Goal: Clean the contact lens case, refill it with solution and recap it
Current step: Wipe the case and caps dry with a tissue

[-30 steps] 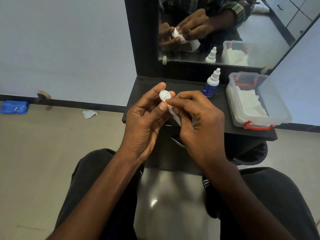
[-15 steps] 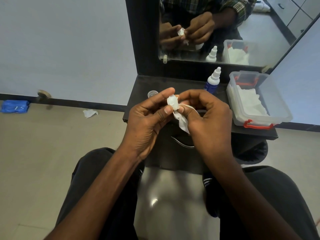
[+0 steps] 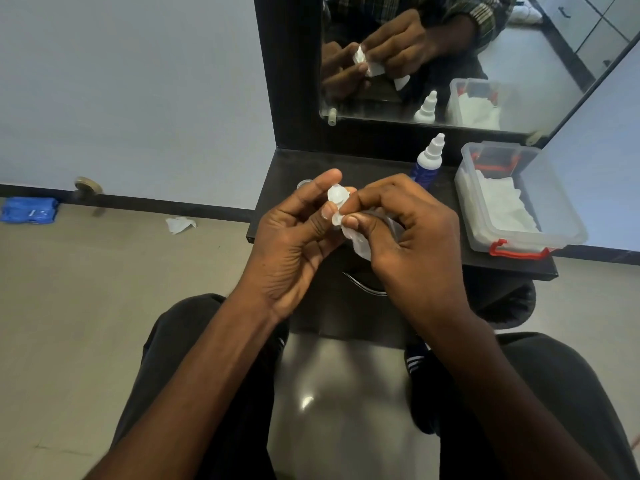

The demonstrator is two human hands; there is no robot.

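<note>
My left hand [image 3: 294, 233] pinches a small translucent white contact lens case [image 3: 336, 196] between thumb and fingers, above the front of the black shelf [image 3: 287, 174]. My right hand [image 3: 412, 240] holds a white tissue [image 3: 356, 239] bunched against the case's lower part, with thumb and forefinger pressing it there. Standing at the back of the shelf is a solution bottle [image 3: 428, 161] with a blue label and white nozzle. A small round cap [image 3: 304, 183] lies on the shelf just behind my left thumb, partly hidden.
A clear plastic box [image 3: 561, 223] with red latches holds white tissues on the shelf's right. A mirror [image 3: 485, 64] rises behind the shelf. A crumpled tissue [image 3: 179, 224] and a blue packet [image 3: 29, 210] lie on the floor at left. My knees are below.
My right hand has worked the tissue around the case, shifting its fingers slightly lower. The left hand's hold on the case is unchanged, and both hands stay in front of the shelf.
</note>
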